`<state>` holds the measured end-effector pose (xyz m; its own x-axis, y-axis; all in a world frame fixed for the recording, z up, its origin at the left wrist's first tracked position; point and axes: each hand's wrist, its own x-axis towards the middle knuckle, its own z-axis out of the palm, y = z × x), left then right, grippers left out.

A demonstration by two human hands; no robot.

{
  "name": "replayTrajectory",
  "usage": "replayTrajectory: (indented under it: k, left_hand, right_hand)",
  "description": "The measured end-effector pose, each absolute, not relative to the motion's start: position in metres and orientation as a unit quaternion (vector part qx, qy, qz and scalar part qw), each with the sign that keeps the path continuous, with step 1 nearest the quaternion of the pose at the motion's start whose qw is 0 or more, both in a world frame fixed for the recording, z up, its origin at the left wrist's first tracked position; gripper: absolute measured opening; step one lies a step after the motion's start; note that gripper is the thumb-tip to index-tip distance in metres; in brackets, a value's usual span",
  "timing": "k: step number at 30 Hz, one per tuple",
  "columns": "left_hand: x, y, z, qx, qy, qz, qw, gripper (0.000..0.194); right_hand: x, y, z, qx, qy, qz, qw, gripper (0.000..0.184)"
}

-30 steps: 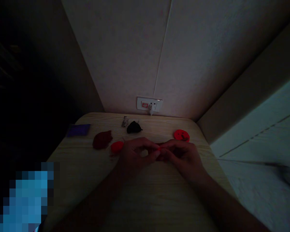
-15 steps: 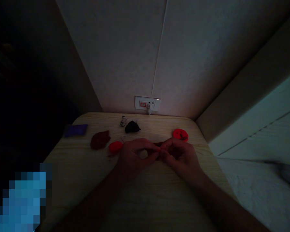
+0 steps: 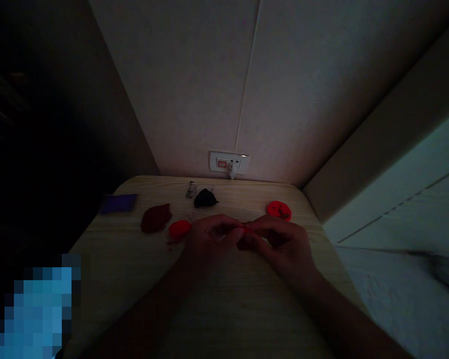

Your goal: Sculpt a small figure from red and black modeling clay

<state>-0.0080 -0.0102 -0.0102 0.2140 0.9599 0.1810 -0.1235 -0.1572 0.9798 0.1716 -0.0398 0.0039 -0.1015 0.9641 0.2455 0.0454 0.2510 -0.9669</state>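
Note:
In dim light, my left hand (image 3: 209, 238) and my right hand (image 3: 279, 240) meet over the middle of a small wooden table (image 3: 224, 309). Both pinch a small red piece of clay (image 3: 246, 229) between their fingertips. A bright red clay lump (image 3: 179, 229) lies just left of my left hand. A flat red clay disc with dark marks (image 3: 279, 210) lies behind my right hand. Further left sits a dark red clay lump (image 3: 155, 218), and a black clay lump (image 3: 205, 198) lies toward the back.
A purple flat piece (image 3: 118, 203) lies at the table's left edge. A small wrapper (image 3: 191, 189) sits by the black lump. A wall socket with a plug (image 3: 229, 162) is behind the table. A pale bed surface (image 3: 407, 279) is at right.
My fingertips have drawn closer together on the small red piece; the hands stay in about the same place. The view shifted slightly.

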Motion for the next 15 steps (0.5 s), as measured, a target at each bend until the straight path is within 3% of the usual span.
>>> replayTrajectory:
  k: [15]
  left_hand:
    - [-0.0072, -0.0079, -0.0144, 0.518, 0.368, 0.511, 0.578, 0.007]
  right_hand:
    - [0.1696, -0.0373, 0.0068, -0.418, -0.536, 0.497, 0.539, 0.017]
